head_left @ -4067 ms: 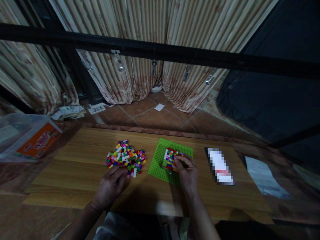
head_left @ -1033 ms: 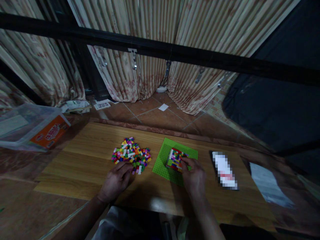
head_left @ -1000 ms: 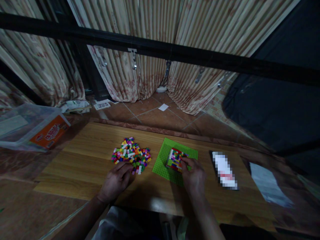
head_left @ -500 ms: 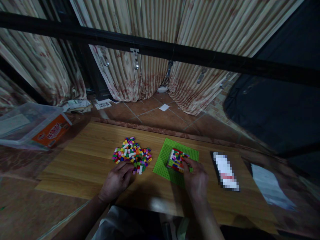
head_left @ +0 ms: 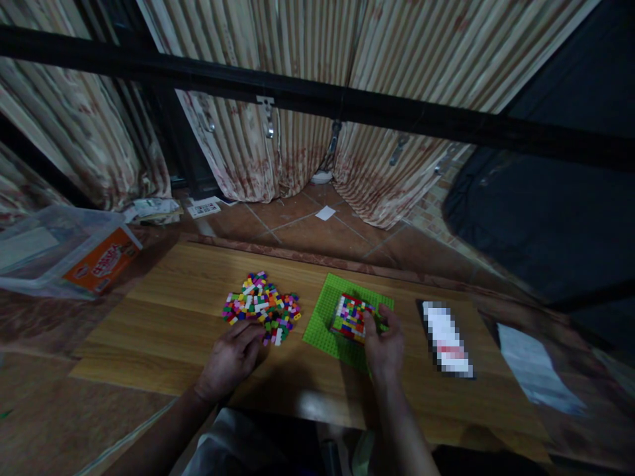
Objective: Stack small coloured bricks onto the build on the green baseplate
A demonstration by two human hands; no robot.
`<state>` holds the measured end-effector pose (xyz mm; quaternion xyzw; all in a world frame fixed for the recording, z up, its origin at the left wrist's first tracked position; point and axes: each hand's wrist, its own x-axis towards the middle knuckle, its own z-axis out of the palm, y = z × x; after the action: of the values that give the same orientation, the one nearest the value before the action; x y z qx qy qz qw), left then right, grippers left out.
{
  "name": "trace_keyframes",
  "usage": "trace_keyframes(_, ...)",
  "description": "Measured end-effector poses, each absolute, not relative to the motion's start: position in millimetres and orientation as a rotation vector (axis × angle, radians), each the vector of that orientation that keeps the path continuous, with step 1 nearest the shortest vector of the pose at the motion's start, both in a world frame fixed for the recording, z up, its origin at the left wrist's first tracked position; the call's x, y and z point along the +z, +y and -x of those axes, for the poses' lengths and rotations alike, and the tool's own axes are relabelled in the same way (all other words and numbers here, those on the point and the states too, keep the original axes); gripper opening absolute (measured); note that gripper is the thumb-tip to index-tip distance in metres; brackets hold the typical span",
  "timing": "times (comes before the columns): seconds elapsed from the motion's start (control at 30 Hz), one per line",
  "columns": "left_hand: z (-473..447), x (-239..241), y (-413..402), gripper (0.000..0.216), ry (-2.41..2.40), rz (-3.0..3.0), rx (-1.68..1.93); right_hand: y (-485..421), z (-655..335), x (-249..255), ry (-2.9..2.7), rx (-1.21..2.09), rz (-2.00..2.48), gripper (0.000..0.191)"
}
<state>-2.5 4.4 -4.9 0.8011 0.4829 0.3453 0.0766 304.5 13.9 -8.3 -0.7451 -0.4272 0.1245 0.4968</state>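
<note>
A heap of small multicoloured toy bricks (head_left: 260, 301) lies on the wooden table. My left hand (head_left: 232, 357) rests at its near edge, fingers bent and pressed together; whatever they may hold is hidden. To the right, a green studded baseplate (head_left: 320, 317) carries a rectangular build of many-coloured bricks (head_left: 351, 317) with a white strip on its left side. Over the baseplate's right part is my right hand (head_left: 387, 344), thumb and fingers apart. Its thumb is at the build's right edge, touching or just above it, and I see nothing between the fingers.
A phone-like object with a blurred screen (head_left: 449, 340) lies right of the baseplate, and a clear plastic sheet (head_left: 538, 367) is farther right. At the left stands a clear plastic bin (head_left: 44, 284) with an orange label. A black bar (head_left: 307, 79) crosses before striped curtains (head_left: 307, 39).
My right hand has drawn back slightly from the brick build, and its thumb and fingers have spread apart. My left hand stays at the heap's near edge.
</note>
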Motion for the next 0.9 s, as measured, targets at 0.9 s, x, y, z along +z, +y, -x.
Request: trace_keyframes(0.9, 1, -3, 2, 0.020, 1.403, -2.375, 1.072, 4, -282, 2, -1.133, 0.134, 1.686, 0.046)
